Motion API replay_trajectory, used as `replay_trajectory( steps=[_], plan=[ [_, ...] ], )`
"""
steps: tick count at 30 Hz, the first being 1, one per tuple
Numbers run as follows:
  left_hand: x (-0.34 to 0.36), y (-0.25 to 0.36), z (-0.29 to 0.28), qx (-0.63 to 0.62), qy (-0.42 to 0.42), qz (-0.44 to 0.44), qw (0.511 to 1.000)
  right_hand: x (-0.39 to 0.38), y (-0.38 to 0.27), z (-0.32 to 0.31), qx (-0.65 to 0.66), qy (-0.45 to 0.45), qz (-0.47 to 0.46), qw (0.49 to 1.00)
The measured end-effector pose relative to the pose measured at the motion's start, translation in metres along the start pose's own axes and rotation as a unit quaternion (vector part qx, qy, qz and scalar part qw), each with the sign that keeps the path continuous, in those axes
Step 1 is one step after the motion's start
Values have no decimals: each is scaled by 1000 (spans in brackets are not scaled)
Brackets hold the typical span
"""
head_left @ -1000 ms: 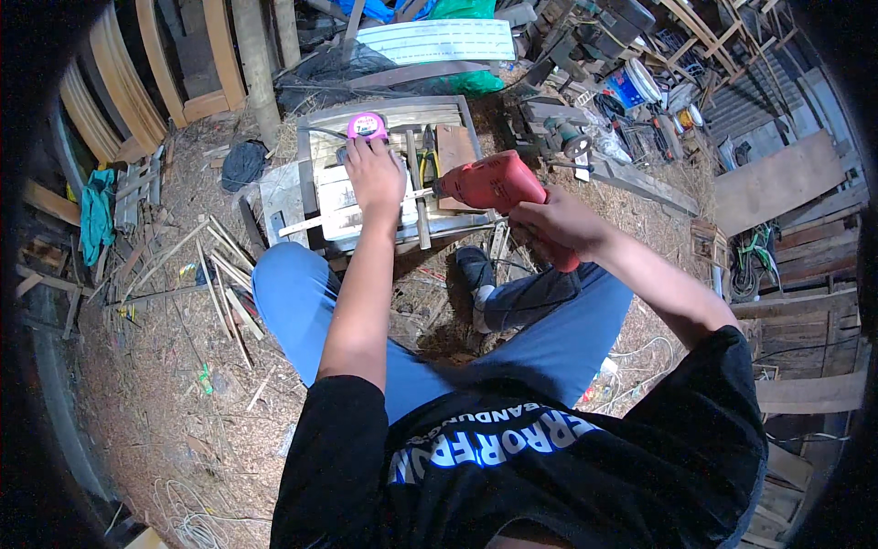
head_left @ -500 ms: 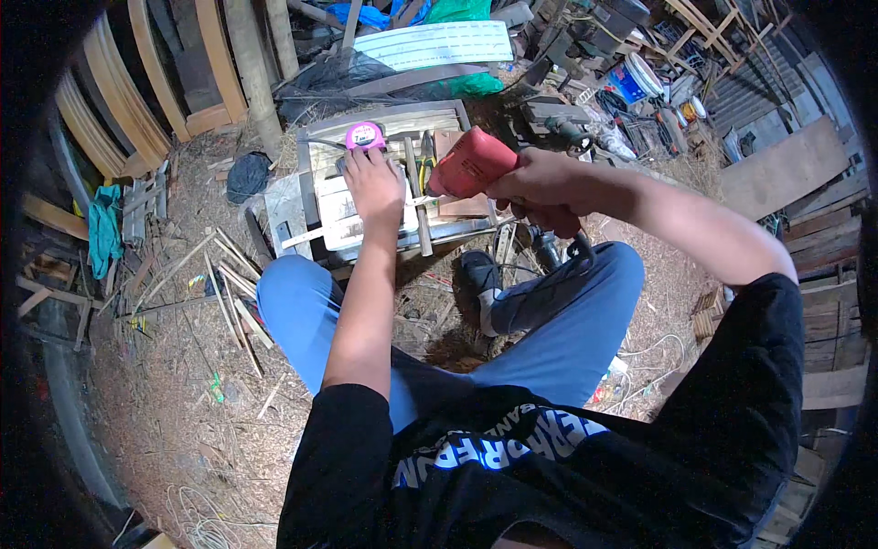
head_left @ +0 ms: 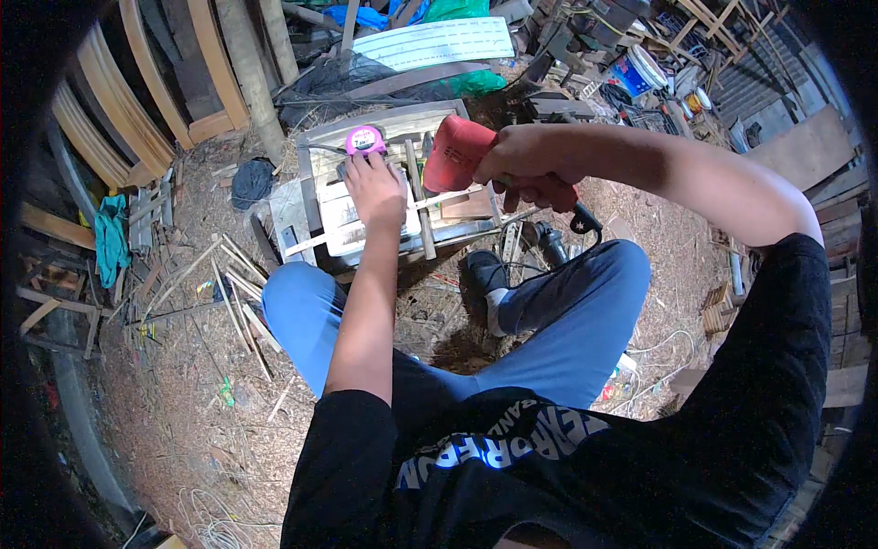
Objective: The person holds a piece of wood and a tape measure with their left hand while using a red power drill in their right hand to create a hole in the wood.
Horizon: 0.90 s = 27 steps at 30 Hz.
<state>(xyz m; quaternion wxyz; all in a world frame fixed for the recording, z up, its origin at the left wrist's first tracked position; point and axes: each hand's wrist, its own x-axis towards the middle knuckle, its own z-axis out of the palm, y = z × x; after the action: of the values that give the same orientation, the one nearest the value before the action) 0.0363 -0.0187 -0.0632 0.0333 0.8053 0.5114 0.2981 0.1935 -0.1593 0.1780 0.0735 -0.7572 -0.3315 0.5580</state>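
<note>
My right hand (head_left: 526, 165) is wrapped round the handle of a red corded power drill (head_left: 457, 151), held above the right side of a low wooden workbench (head_left: 306, 197). Its bit cannot be made out. My left hand (head_left: 377, 192) lies with fingers stretched out over a pale slab (head_left: 346, 240) on the bench. Under that hand a thin wooden strip (head_left: 305, 244) runs slantwise toward the drill. Just beyond the fingertips sits a pink tape measure (head_left: 365, 140). Between hand and drill lies a narrow stick (head_left: 423, 224). A flat brown wood piece (head_left: 468, 205) is partly hidden below the drill.
The drill's black cord (head_left: 585, 224) hangs beside my right knee. Loose wood strips (head_left: 242, 316) litter the ground at left, near a black bag (head_left: 251, 183). Curved wooden frames (head_left: 123, 96) lean at the far left. A white-and-blue bucket (head_left: 638, 71) stands among clutter at the far right.
The drill in my right hand has shifted slightly left and turned, now covering the pliers that showed beside the stick. My right elbow has moved outward. The left hand stays in place.
</note>
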Motion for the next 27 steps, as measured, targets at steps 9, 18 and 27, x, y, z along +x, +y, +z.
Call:
replay_trajectory(
  steps=[9,18,27],
  plan=[
    [0,-1,3,-1,1,1,1000,-4,-11,-2,-42,-4,34,999],
    [0,-3,2,-26,14,2,1000,1,-13,-14,-44,-6,22,999],
    [-1,-1,2,-15,22,10,1000,-2,-25,-10,-99,-6,40,994]
  ],
)
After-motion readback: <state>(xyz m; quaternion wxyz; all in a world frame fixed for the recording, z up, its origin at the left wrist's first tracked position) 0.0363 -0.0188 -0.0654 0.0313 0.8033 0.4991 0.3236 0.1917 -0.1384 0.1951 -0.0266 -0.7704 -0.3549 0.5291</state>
